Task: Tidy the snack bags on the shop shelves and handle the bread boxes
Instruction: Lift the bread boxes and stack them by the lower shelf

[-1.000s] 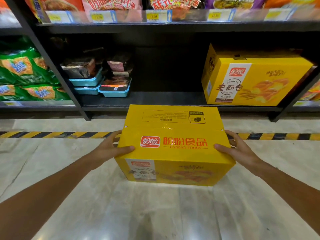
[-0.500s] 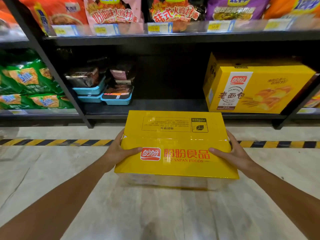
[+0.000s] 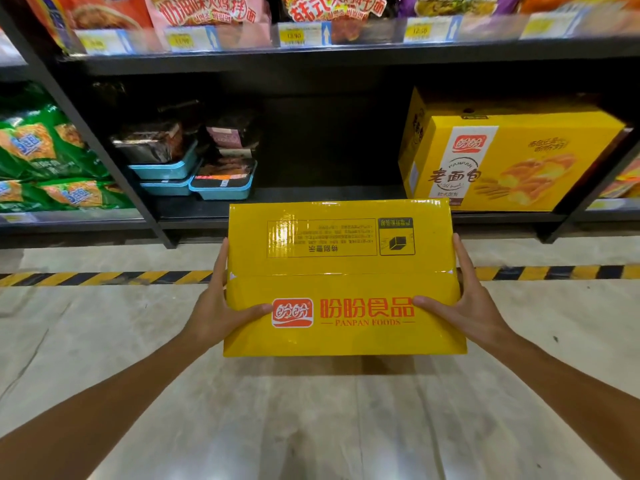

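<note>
A pale polished stone floor (image 3: 311,427) fills the lower part of the view, with a yellow-and-black striped hazard tape line (image 3: 104,278) running across it in front of the black metal shop shelving (image 3: 311,60). On the bottom shelf at the right stands a large yellow cardboard bread box printed with loaves (image 3: 502,161), upright and facing out. Held in the air above the floor, just in front of the bottom shelf's edge, is a second yellow glossy cardboard bread box with red PANPAN FOODS lettering (image 3: 343,282), its top face turned up toward the viewer. The left hand (image 3: 216,306) clasps its left side, thumb laid over the top face beside the red logo, and the right hand (image 3: 471,303) grips the right side the same way. Green snack bags (image 3: 45,150) lie stacked on the shelf at far left. Blue plastic meal trays (image 3: 194,168) are piled on the bottom shelf left of centre. Red and pink noodle bags (image 3: 207,12) sit above, behind yellow price tags (image 3: 292,35).
</note>
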The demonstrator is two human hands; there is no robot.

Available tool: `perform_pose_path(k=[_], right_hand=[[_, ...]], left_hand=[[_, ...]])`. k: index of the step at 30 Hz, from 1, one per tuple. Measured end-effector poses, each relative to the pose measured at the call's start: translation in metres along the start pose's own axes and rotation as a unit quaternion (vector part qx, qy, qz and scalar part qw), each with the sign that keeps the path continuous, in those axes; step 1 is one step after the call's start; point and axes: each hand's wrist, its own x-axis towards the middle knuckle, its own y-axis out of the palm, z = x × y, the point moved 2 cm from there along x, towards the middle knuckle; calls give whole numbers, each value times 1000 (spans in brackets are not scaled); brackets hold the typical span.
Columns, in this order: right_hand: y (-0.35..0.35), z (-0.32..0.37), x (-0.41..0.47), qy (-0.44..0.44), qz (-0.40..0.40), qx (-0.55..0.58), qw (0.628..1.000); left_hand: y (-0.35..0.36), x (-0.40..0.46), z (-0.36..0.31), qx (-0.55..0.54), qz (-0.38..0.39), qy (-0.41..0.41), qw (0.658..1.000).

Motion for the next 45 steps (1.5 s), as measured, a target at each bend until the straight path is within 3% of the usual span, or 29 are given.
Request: perform_pose_path(k=[21,29,35,42,45], right_hand=[[0,0,-3,-12,-18,-60,998],[-7,-9,23,56,-4,-16,998],[-5,-12,39,96,4,-8,995],[-6,-9,16,99,35,5,994],[-7,-19,-10,80,46,-6,996]], left_hand=[[1,-6,-2,-3,-20,-13,1000],[-2,27,-12,-11,61,-108,992],[3,37,-7,-35,82,-148,985],[7,16,0,-31,93,-145,985],[9,-4,12,-39,99,-101,989]])
